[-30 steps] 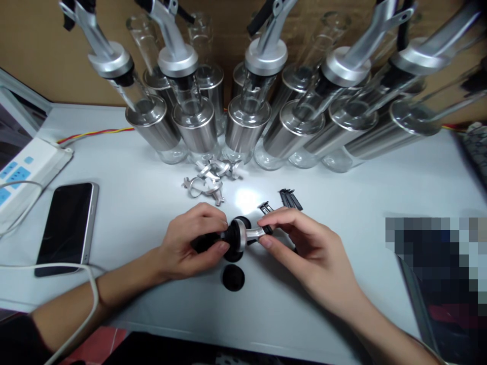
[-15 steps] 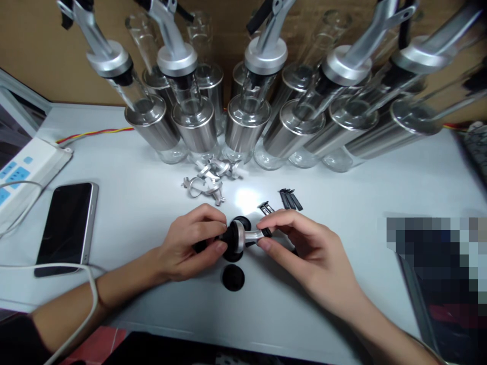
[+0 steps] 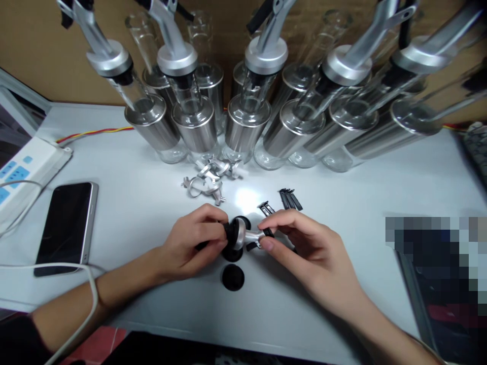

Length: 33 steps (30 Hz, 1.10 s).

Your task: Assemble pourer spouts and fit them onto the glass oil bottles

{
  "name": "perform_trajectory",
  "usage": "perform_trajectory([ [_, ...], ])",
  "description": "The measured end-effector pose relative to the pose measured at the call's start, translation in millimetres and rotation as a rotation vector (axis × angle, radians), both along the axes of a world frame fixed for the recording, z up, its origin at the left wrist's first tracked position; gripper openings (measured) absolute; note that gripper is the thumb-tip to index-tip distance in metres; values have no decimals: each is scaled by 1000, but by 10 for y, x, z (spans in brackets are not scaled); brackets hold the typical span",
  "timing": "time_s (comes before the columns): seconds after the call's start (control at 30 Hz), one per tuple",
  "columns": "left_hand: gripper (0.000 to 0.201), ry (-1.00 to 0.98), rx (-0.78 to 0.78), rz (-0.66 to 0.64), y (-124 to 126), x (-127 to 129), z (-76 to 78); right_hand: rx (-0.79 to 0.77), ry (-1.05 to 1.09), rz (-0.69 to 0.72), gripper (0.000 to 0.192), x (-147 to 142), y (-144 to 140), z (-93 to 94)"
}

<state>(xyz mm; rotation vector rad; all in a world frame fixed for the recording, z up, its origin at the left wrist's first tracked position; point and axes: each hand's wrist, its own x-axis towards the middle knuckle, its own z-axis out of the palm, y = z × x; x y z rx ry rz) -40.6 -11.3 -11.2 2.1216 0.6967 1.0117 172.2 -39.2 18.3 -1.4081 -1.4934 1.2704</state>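
Note:
Between my hands lies a silver bottle pourer spout [image 3: 240,234], held sideways over the table. My left hand [image 3: 198,241] pinches its black stopper end, which the fingers partly cover. The thumb and index finger of my right hand [image 3: 308,248] close on the far end of the silver spout, by a small black part. Below the pourer a round black cap [image 3: 233,277] rests on the table, and more black round pieces show partly behind it. Just beyond my right fingers are small black strips [image 3: 289,198]. Loose silver spout parts [image 3: 209,180] lie in a pile past my left hand.
Several glass bottles with steel sleeves [image 3: 249,124] and silver pourers stand in a row at the back. A phone [image 3: 64,228] and a white power strip [image 3: 32,165] lie at left. One white cable [image 3: 93,291] crosses my left forearm. At right is a dark, partly blurred object [image 3: 437,284].
My left fingers have shifted slightly on the black stopper end, and the pourer has turned a little, showing a black lever below the spout. My right hand has hardly moved.

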Motion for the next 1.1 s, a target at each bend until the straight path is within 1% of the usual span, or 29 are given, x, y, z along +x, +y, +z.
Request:
perform_trajectory([
  [0.13, 1, -58, 29, 27, 18, 33, -15, 23, 5, 2, 6, 11, 5, -7],
  [0.23, 10, -75, 21, 44, 17, 41, -28, 58, 10, 11, 5, 16, 8, -14],
  [0.4, 21, -10, 8, 68, 7, 30, -2, 120, 30, 13, 4, 21, 17, -28],
  [0.53, 21, -26, 52, 84, 10, 23, 6, 120, 88, 7, 6, 35, 38, -26],
  [0.67, 18, -68, 86, 48, 13, 37, -19, 128, 184, 63, 14, 37, 60, 8],
  [0.77, 14, -92, 130, -19, -6, 78, -38, 158, 187, 145, 24, -4, 59, 40],
  [0.83, 11, -115, 151, -27, -30, 113, -39, 186, 175, 173, 31, -56, 53, 56],
  [0.9, 12, -132, 165, -2, -56, 142, -27, 208, 183, 149, 37, -120, 49, 74],
  [0.97, 15, -115, 186, 10, -79, 158, -3, 202, 221, 105, 36, -187, 53, 109],
  [1.03, 18, -102, 207, 11, -96, 162, 26, 163, 290, 64, 35, -249, 72, 174],
  [1.1, 18, -112, 211, 9, -108, 158, 47, 127, 364, 22, 33, -301, 112, 277],
])
